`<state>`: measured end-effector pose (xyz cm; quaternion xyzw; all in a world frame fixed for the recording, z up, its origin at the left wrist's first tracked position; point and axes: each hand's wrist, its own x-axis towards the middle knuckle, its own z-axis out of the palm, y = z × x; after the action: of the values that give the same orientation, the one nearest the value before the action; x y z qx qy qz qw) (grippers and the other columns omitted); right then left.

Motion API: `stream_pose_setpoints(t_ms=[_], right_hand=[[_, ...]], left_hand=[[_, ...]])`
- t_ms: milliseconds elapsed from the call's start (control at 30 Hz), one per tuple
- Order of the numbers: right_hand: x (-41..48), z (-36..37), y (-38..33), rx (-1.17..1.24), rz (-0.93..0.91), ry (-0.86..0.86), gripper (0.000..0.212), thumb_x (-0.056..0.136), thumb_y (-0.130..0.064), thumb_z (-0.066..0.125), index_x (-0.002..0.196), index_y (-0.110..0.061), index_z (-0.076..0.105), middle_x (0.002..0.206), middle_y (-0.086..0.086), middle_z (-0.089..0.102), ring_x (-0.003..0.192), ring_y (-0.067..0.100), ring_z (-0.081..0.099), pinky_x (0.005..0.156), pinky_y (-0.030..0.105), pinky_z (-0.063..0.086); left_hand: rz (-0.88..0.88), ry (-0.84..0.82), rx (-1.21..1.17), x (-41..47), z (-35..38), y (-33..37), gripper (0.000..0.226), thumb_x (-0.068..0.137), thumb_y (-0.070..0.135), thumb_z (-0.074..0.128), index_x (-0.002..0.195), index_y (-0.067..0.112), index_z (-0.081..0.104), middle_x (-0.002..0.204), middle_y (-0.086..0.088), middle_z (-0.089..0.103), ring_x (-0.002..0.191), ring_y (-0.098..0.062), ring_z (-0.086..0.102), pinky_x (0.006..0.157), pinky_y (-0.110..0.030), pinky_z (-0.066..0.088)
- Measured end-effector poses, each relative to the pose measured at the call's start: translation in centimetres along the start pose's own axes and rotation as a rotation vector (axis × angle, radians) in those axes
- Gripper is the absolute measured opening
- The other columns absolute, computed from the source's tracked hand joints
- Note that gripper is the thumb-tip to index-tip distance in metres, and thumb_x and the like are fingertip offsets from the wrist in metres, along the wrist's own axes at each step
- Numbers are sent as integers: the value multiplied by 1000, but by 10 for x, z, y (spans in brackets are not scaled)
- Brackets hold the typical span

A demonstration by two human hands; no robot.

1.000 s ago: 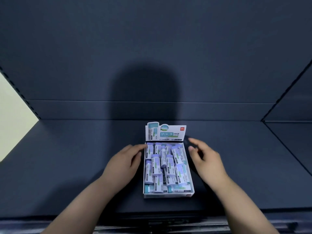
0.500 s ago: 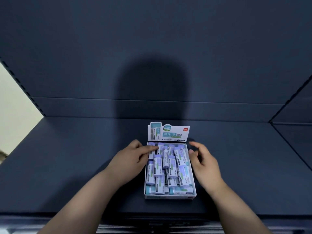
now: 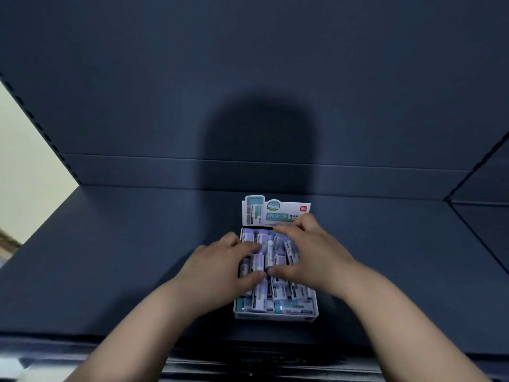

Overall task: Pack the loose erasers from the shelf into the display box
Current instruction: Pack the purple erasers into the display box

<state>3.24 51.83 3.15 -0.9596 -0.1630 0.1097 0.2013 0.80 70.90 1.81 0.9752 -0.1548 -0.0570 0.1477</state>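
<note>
Display box [image 3: 275, 316] is set at the near edge of the shelf [image 3: 124, 257], open room either side. Erasers [image 3: 292, 306] inside are pressed by left hand [image 3: 220, 268] and right hand [image 3: 311, 252], fingers spread.

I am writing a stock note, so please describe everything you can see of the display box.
The display box is a white tray, cardboard by its look, with low walls and an upright printed header flap at its far end. It stands flat near the front of the dark shelf, crowded with wrapped erasers. The left hand and right hand lie over them.
</note>
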Motion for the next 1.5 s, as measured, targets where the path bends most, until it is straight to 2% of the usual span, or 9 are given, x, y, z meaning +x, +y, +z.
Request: stream_pose_setpoints(t_ms=[167, 333, 500, 833, 933, 1067, 1267, 1433, 1500], right_hand=[[10, 2, 0, 22, 5, -26, 76, 63, -59, 73, 130, -35, 44, 117, -11, 32, 112, 9, 46, 93, 25, 42], [5, -2, -1, 53, -22, 95, 64, 63, -61, 71, 119, -38, 51, 112, -15, 34, 103, 5, 49, 85, 24, 43], [-22, 0, 3, 184, -66, 35, 73, 59, -66, 71, 125, -49, 45, 103, -24, 28, 98, -1, 43, 91, 21, 42], [-43, 26, 7, -15, -76, 64, 84, 67, -68, 64, 139, -47, 27, 107, -13, 24, 110, 5, 31, 101, 17, 27], [-42, 19, 10, 71, -56, 52, 90, 65, -67, 66, 142, -45, 24, 110, -15, 26, 111, 4, 33, 102, 19, 30], [-28, 10, 16, 71, -26, 119, 71, 78, -61, 58, 140, -43, 31, 107, -12, 27, 108, 6, 36, 99, 22, 34], [-26, 21, 11, 12, -16, 87, 57, 87, -56, 49, 139, -38, 35, 108, -8, 29, 114, 10, 36, 99, 22, 32], [-28, 23, 14, 62, -7, 118, 57, 89, -54, 47, 141, -35, 33, 110, -7, 31, 111, 10, 38, 99, 23, 35], [-26, 19, 18, 64, 19, 186, 53, 92, -49, 45, 141, -32, 34, 109, -6, 34, 107, 11, 42, 95, 23, 37]], left_hand=[[-26, -3, -68, -4, 3, 1, 57, 81, 64, 51, 132, 41, 39, 115, 15, 40, 106, -7, 51, 94, -30, 39], [-29, -7, -54, -9, 0, 0, 59, 80, 65, 50, 133, 43, 37, 110, 18, 34, 104, -5, 49, 95, -29, 37], [-46, -27, -73, -9, 3, 2, 58, 80, 63, 51, 133, 43, 37, 109, 16, 35, 103, -7, 50, 94, -29, 37], [-56, -22, 2, -12, -1, 0, 53, 85, 60, 46, 135, 45, 34, 115, 15, 36, 107, -7, 48, 95, -29, 33], [-41, 22, -13, -11, 1, 3, 52, 85, 61, 46, 134, 44, 38, 111, 15, 36, 104, -7, 48, 91, -28, 33], [-38, 138, 77, -4, 1, 5, 43, 91, 58, 33, 129, 46, 47, 101, 11, 40, 93, -10, 50, 78, -29, 31], [59, 190, 332, 13, 11, 10, 61, 85, 58, 8, 123, 45, 54, 90, 5, 43, 84, -19, 53, 68, -32, 27], [48, 240, 382, 16, 14, 13, 50, 89, 52, 25, 98, 36, 71, 74, 3, 49, 61, -18, 53, 57, -33, 38], [101, 217, 363, 17, 8, 20, 54, 90, 53, 18, 105, 39, 68, 78, 4, 46, 66, -17, 52, 60, -33, 35]])
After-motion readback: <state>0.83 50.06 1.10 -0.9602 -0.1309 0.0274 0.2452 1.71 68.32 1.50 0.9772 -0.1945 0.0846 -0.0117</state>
